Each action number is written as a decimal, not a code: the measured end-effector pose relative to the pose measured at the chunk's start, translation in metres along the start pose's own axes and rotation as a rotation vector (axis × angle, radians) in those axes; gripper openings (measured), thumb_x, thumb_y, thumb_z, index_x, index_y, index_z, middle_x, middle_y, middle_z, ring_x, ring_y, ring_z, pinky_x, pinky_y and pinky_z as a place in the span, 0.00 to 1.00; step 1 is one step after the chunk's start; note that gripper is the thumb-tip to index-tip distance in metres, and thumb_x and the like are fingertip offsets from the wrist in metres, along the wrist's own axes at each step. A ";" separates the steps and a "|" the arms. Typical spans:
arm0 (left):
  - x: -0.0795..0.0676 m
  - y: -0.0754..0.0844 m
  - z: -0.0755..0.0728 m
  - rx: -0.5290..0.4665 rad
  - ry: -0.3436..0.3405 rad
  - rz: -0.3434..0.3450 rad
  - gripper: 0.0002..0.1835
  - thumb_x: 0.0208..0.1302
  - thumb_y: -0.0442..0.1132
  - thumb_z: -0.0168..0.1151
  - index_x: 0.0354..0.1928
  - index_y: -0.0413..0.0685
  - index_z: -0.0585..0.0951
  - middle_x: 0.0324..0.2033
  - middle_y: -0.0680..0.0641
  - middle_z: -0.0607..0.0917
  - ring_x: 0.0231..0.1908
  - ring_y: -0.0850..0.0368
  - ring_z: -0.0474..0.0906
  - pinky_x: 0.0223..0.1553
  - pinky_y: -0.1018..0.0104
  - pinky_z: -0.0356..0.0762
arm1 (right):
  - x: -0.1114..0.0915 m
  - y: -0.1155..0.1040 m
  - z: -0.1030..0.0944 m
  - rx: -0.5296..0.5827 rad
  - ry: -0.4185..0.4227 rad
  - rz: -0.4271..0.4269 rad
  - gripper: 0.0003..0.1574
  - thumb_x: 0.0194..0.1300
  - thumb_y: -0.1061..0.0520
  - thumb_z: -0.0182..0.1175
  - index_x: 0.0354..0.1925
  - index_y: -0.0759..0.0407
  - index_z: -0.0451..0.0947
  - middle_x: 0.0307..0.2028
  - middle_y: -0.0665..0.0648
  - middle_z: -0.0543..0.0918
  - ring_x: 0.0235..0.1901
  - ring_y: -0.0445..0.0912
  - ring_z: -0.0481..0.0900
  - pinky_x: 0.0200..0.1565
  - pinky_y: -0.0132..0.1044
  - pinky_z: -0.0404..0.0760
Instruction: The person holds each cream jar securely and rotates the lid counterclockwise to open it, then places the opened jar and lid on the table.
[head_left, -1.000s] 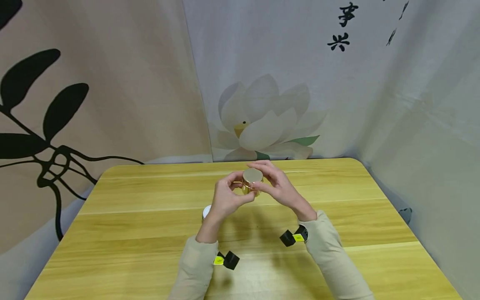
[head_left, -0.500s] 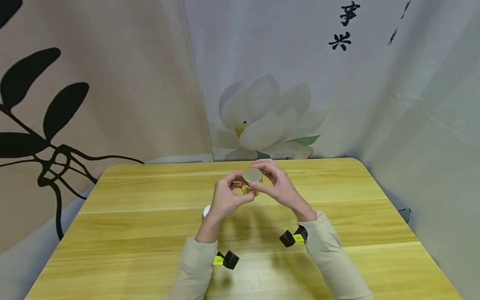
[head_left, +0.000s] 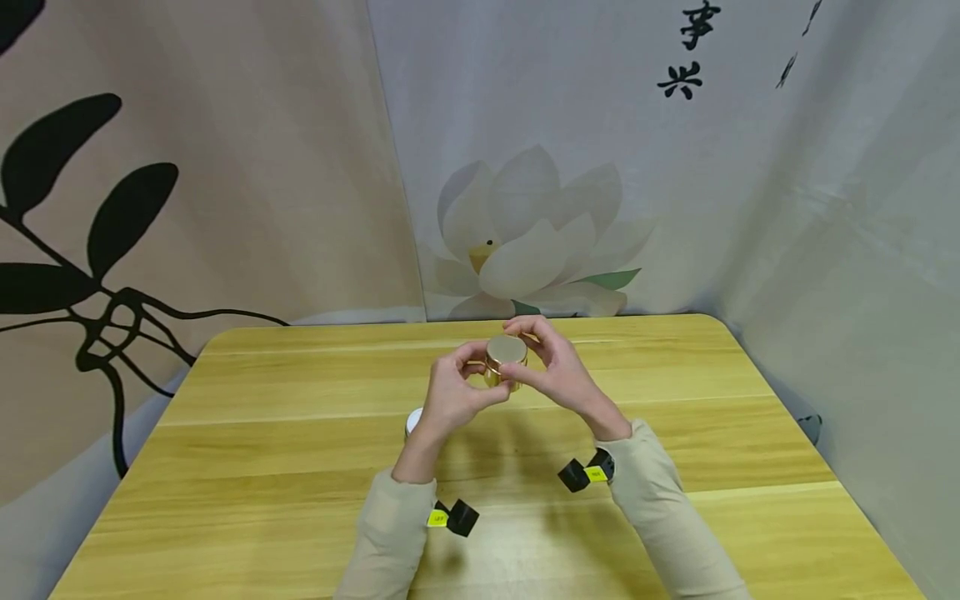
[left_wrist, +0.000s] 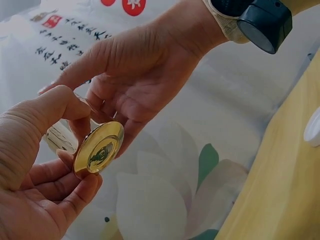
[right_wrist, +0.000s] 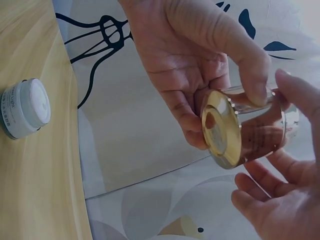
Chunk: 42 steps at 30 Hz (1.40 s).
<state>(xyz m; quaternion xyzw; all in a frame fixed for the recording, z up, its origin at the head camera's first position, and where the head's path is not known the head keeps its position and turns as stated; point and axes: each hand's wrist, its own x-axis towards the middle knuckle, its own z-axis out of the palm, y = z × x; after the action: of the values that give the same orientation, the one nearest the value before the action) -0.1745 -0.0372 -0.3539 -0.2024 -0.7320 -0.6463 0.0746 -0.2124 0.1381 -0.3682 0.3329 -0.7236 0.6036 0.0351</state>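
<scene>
The left hand (head_left: pixel 457 387) and right hand (head_left: pixel 557 371) pinch between them a gold jar (right_wrist: pixel 261 132), probably slick and rigid, best held round its sides.

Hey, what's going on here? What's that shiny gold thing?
A person is holding a gold jar up off the wooden table, using both hands. The left hand grips the jar lower down, and the right hand has its fingers round the top. The flat lid looks to be on. Another jar, with a white top, stands on the table near the left wrist.
</scene>
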 end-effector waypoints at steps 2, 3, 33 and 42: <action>0.000 -0.001 0.000 0.000 0.000 0.004 0.21 0.44 0.21 0.66 0.45 0.25 0.78 0.37 0.33 0.81 0.39 0.44 0.76 0.46 0.49 0.76 | 0.000 -0.001 0.000 -0.011 -0.003 -0.018 0.25 0.59 0.60 0.65 0.52 0.70 0.70 0.56 0.63 0.68 0.58 0.52 0.66 0.64 0.45 0.62; 0.000 -0.002 0.000 -0.001 0.000 0.005 0.21 0.44 0.21 0.66 0.45 0.25 0.78 0.37 0.33 0.81 0.39 0.43 0.76 0.46 0.49 0.76 | 0.000 -0.001 -0.001 -0.017 -0.011 -0.027 0.25 0.60 0.61 0.64 0.53 0.70 0.70 0.56 0.63 0.68 0.58 0.51 0.67 0.63 0.43 0.63; 0.001 -0.004 0.001 -0.013 0.000 0.010 0.21 0.43 0.20 0.67 0.44 0.25 0.78 0.37 0.33 0.81 0.38 0.45 0.77 0.45 0.50 0.77 | -0.001 0.002 -0.002 -0.018 -0.071 -0.067 0.40 0.65 0.47 0.58 0.64 0.71 0.61 0.60 0.66 0.65 0.61 0.55 0.63 0.64 0.40 0.62; 0.001 -0.003 0.001 -0.008 0.002 0.004 0.21 0.44 0.21 0.67 0.45 0.25 0.78 0.38 0.33 0.81 0.40 0.45 0.76 0.46 0.50 0.76 | 0.000 0.001 -0.001 -0.011 0.004 0.015 0.22 0.57 0.65 0.65 0.49 0.69 0.72 0.56 0.65 0.68 0.57 0.51 0.66 0.64 0.44 0.62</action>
<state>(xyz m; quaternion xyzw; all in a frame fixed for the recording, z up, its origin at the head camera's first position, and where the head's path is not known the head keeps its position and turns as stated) -0.1763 -0.0367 -0.3564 -0.2035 -0.7290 -0.6492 0.0760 -0.2131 0.1389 -0.3691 0.3262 -0.7294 0.6004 0.0339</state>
